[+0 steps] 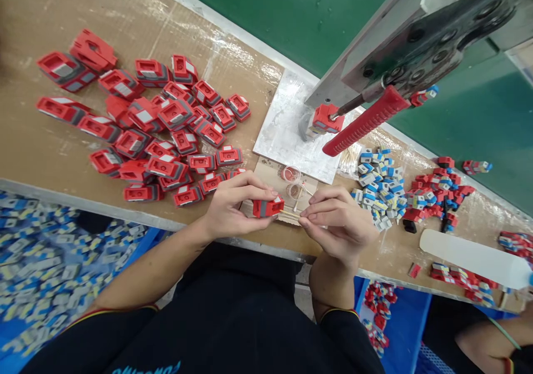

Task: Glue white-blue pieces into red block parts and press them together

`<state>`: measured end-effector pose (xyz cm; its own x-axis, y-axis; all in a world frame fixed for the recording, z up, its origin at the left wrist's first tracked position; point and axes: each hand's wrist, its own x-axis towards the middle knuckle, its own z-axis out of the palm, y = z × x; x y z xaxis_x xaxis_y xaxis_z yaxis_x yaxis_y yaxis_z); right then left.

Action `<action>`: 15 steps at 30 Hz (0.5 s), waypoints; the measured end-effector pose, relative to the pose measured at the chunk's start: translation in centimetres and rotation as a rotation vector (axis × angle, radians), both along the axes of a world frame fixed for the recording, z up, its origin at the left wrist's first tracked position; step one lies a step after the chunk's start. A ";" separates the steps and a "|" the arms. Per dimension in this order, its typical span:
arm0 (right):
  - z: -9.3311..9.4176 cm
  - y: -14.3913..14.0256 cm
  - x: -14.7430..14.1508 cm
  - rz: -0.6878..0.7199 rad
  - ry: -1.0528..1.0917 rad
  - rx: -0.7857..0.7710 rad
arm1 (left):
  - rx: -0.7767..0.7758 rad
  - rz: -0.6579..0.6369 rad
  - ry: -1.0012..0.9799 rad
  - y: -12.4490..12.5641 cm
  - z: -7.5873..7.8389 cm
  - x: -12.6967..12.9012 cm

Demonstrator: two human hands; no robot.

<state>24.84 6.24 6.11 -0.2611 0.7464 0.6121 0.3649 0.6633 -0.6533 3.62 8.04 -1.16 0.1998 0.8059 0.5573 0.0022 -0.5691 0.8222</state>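
My left hand is closed around a red and grey plastic toy vehicle part, its open hollow side turned to the right. Between the fingertips of my right hand is a thin wooden stick, with its far end at the part's hollow; I cannot make out the tip. Just beyond the hands, a small clear cup with reddish contents and a second clear cup stand on a piece of cardboard. A white-tipped swab leans by the second cup.
Many red parts are heaped at left. A toggle press with a red handle rises from a white plate. Blue-white parts, a white bottle and a co-worker's arm are at right. Filled bins sit below.
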 end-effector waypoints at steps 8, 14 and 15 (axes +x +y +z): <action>0.0 0.1 -0.5 0.005 0.001 0.005 | -0.001 -0.017 0.007 0.0 0.1 0.0; -0.5 -0.5 2.0 -0.117 0.142 0.046 | -0.037 -0.029 -0.061 0.2 0.0 0.1; -0.6 -0.7 2.7 -0.168 0.174 0.064 | -0.049 -0.034 -0.087 0.2 -0.1 0.1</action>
<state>27.56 5.53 5.47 -0.0232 0.7285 0.6847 0.3594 0.6451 -0.6742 3.74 8.22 -1.27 0.1801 0.8261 0.5340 -0.0894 -0.5269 0.8452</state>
